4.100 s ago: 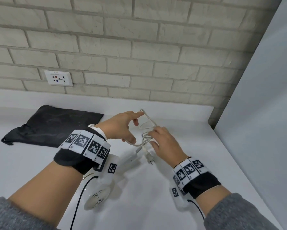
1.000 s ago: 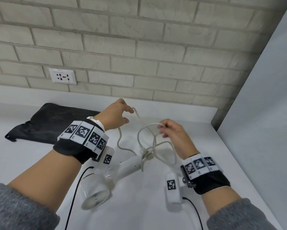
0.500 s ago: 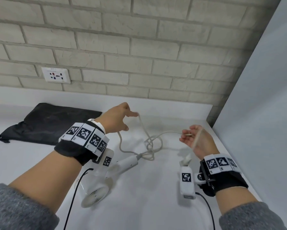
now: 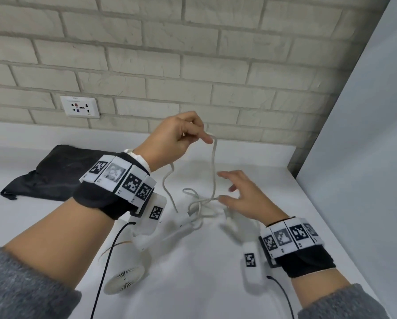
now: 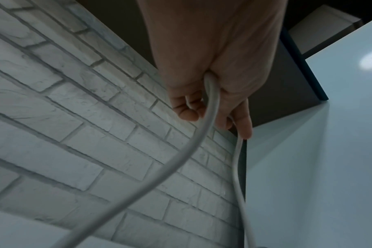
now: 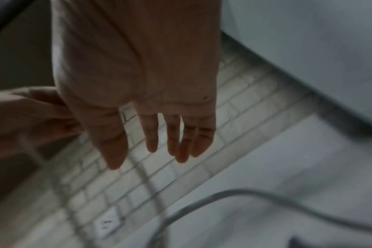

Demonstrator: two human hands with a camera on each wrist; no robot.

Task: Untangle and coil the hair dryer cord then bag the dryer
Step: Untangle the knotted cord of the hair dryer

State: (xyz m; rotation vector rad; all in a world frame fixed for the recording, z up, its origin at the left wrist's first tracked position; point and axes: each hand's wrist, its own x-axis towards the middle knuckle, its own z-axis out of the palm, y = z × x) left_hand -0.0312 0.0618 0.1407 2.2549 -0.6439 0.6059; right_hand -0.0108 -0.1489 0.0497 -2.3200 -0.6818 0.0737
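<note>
A white hair dryer (image 4: pixel 133 256) lies on the white counter (image 4: pixel 193 284), partly hidden under my left wrist, its round grille facing me. Its white cord (image 4: pixel 213 171) rises from a tangle (image 4: pixel 197 206) near the handle up to my left hand (image 4: pixel 179 137), which is raised above the counter and pinches a loop of it; in the left wrist view the cord (image 5: pixel 210 107) runs out of that hand's (image 5: pixel 212 83) curled fingers. My right hand (image 4: pixel 243 196) hovers beside the tangle with fingers spread (image 6: pixel 157 132), holding nothing. A black bag (image 4: pixel 62 173) lies flat at the left.
A brick wall (image 4: pixel 170 65) with a power socket (image 4: pixel 80 107) closes the back. A tall pale panel (image 4: pixel 365 157) bounds the counter on the right. Thin black cables (image 4: pixel 105 268) run from the wrist cameras across the near counter.
My left hand has lifted the cord loop higher. My right hand let go of the cord end, and moved back left over the tangle with fingers spread.
</note>
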